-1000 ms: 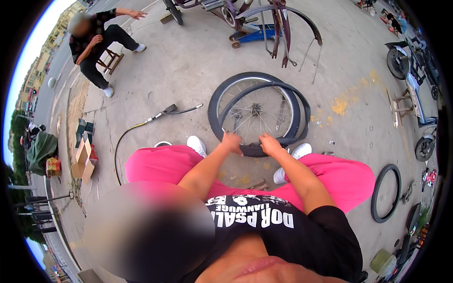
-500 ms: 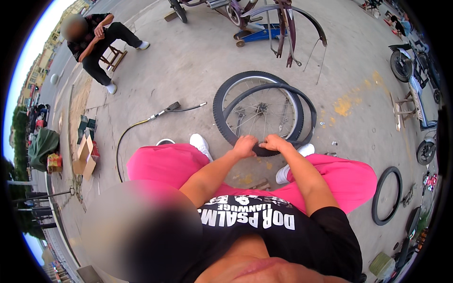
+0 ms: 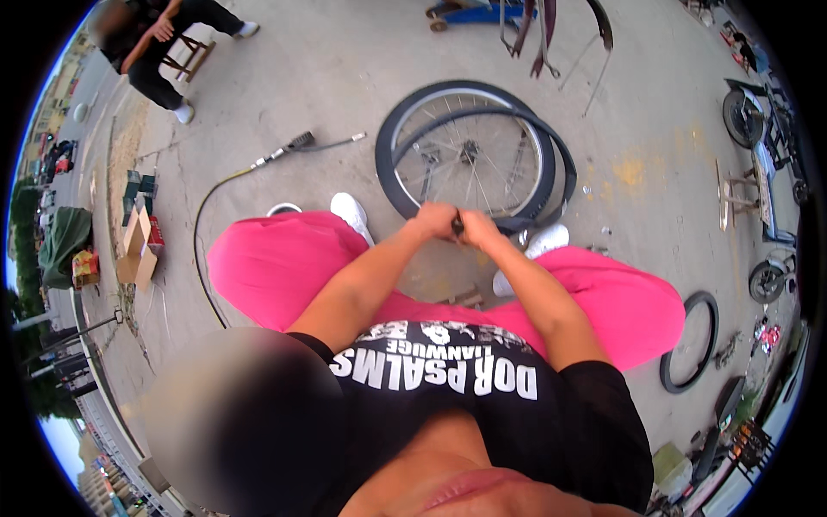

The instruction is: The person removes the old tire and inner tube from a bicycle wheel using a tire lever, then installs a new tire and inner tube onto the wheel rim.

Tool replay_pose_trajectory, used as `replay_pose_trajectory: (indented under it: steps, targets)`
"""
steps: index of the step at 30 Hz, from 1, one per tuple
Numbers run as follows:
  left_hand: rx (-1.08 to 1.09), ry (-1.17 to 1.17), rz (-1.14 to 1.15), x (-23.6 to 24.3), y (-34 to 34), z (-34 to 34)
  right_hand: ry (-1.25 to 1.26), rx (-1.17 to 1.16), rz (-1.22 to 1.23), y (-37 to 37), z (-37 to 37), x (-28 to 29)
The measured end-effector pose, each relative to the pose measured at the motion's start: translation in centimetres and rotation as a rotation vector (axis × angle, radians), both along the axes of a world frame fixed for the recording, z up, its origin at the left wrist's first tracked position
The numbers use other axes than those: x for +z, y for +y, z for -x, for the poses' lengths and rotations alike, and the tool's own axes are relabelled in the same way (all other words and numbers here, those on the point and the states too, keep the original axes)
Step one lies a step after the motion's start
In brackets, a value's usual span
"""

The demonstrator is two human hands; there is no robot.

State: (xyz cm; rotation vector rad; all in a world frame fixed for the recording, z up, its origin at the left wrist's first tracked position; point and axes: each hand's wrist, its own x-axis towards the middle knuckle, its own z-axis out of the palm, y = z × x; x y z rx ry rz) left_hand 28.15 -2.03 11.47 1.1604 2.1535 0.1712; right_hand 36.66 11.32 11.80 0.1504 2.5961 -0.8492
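Observation:
A bicycle wheel [image 3: 385,146] with a black tyre and spokes lies flat on the ground in front of me. A loose black inner tube [image 3: 568,168] lies across it and bulges out past its right side. At the wheel's near edge, my left hand [image 3: 436,221] and my right hand [image 3: 480,231] are closed side by side, almost touching. A short dark piece of the tube shows between them; the fingers cover the rest of what they grip. My white shoes [image 3: 351,215] stand on both sides of the wheel's near edge.
An air hose [image 3: 258,164] with a gauge head lies left of the wheel. Beyond are a bicycle frame [image 3: 538,43] and a blue jack [image 3: 469,13]. Another tyre [image 3: 668,366] lies at right. A cardboard box [image 3: 136,250] stands at left; a seated person [image 3: 155,60] is far left.
My hands have come closer together and slightly toward my body, and are now closed around the black tube. The view has tilted, so the wheel and surroundings sit higher in the picture.

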Motion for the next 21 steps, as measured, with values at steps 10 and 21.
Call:
replay_pose_trajectory:
  steps: [10,21]
  targets:
    - [0.085,-0.137,-0.071,-0.5,0.5,-1.1,-0.56,-0.505,0.256,8.5,-1.7,2.7]
    - [0.077,-0.182,-0.01,-1.1,-0.1,0.5,0.198,-0.268,-0.323,8.5,-1.4,-1.6]
